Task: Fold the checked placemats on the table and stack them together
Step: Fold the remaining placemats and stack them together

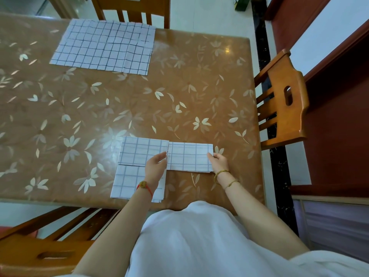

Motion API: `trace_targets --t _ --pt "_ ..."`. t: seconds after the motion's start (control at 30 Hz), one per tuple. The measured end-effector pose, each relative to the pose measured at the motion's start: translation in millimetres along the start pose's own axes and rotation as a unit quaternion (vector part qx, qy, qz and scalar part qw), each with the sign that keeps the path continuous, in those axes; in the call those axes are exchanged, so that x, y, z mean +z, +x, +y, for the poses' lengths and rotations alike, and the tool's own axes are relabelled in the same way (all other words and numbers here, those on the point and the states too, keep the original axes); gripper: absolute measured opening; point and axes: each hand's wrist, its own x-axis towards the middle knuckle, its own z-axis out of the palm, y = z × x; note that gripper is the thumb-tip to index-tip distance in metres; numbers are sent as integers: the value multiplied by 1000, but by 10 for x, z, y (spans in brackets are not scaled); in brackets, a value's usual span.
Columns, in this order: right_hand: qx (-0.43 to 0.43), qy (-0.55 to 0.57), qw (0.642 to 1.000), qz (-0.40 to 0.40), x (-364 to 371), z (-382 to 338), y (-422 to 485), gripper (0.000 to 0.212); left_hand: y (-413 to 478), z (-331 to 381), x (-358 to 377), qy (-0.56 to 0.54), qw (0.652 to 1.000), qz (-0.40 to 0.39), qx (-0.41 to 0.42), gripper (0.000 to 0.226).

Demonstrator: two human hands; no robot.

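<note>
Placemat [189,156], folded white cloth with blue checks, near right, pinched at both ends by left hand [156,165] and right hand [219,161].

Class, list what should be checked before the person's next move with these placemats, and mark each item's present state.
1. Held placemat folded, edges aligned: ok.
2. Left hand and right hand grip its ends: ok.
3. Folded placemats stacked together: not ok, they lie side by side.
4. Every placemat folded: not ok, the far pile lies flat, unfolded.
5. Number of mats in far pile: cannot tell.
</note>
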Motion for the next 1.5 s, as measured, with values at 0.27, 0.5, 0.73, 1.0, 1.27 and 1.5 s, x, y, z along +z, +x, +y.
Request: trace_targets --t 0.27,0.5,0.73,1.0,1.27,1.5 --pt "5 -24 999 26 -32 -18 -60 19 -73 -31 44 17 1000 -5 6 37" --pt "22 -4 999 39 13 -42 -36 24 -144 -15 11 19 1000 -22 -2 37" --pt "14 -28 999 23 10 -73 -16 26 -158 -19 18 18 998 -48 -23 39" --pt "16 44 996 76 -62 -25 -49 9 -199 4 35 1 999 -42 -24 37" --pt "-13 132 988 81 -250 97 -403 24 -358 33 124 -26 997 -74 -4 34" --pt "-6 208 974 94 -517 411 -881 28 -652 -13 302 -64 986 -155 23 31"
